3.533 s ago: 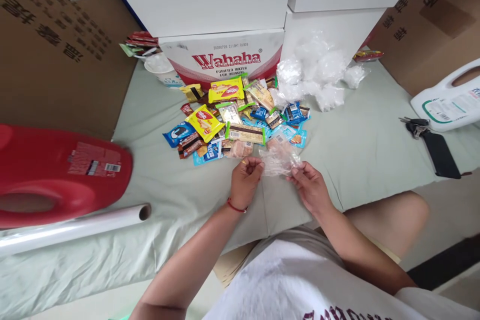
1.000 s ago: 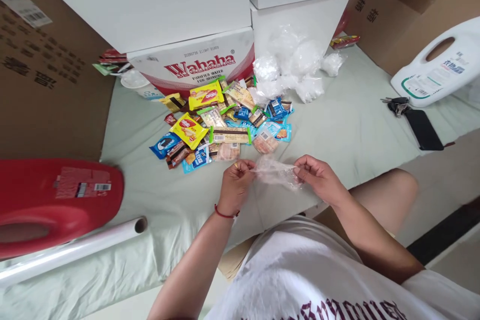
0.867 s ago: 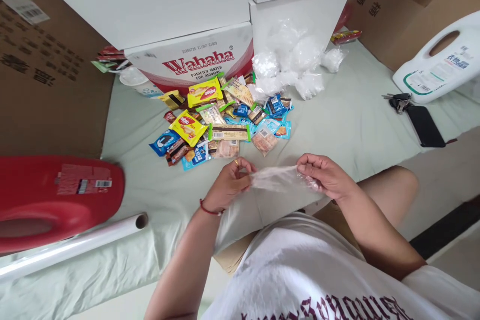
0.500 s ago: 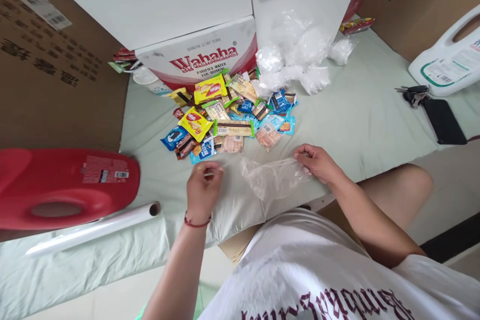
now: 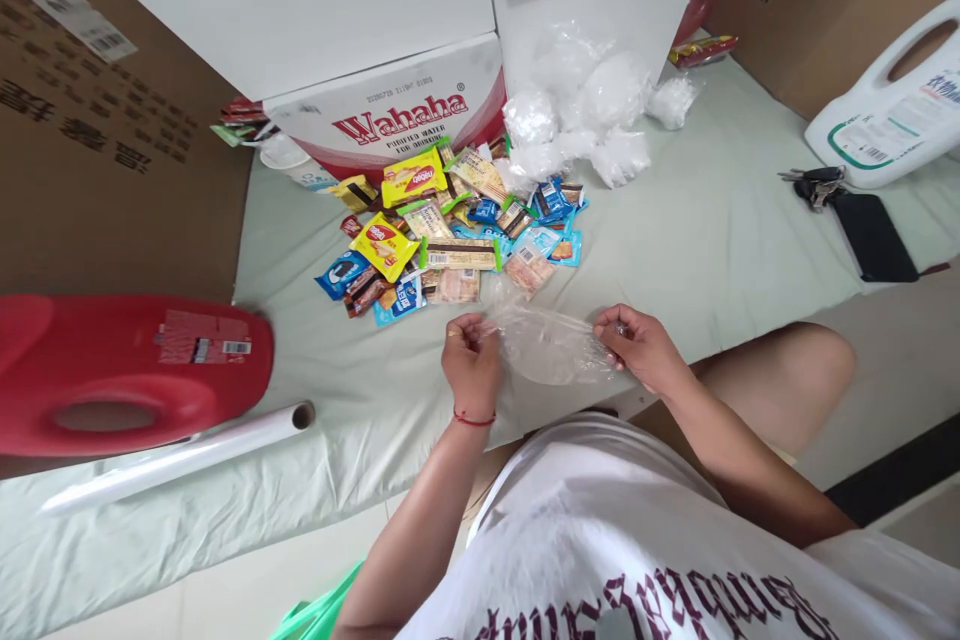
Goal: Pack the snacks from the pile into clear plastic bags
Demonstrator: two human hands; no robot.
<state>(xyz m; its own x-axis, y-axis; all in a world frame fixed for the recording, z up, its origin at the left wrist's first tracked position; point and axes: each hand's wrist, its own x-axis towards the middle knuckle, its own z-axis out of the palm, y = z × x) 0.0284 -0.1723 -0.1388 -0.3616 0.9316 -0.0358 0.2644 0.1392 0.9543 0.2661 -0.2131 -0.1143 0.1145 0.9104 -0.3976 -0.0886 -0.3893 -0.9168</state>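
Observation:
A clear plastic bag (image 5: pixel 553 348) stretches between my two hands, low over the cloth-covered surface. My left hand (image 5: pixel 472 360), with a red string bracelet at the wrist, pinches the bag's left end. At the opposite end, my right hand (image 5: pixel 637 345) grips the bunched plastic between thumb and fingers. Just beyond the bag lies a pile of wrapped snacks. In it are a yellow wafer packet (image 5: pixel 384 247), a green-ended snack bar (image 5: pixel 460 253), a pink-toned packet (image 5: pixel 529 270) and a blue packet (image 5: pixel 400 301).
Crumpled clear plastic bundles (image 5: pixel 577 110) sit behind the snacks, against white boxes (image 5: pixel 390 110). At left are a red jug (image 5: pixel 202 350) and a roll of film (image 5: pixel 187 450). A white detergent bottle (image 5: pixel 885 110), keys (image 5: pixel 817 185) and a black phone (image 5: pixel 874 235) lie at right.
My left hand has moved right and taken hold of the bag's left end, which hung loose before. My right hand keeps its grip. The bag is now spread between both hands.

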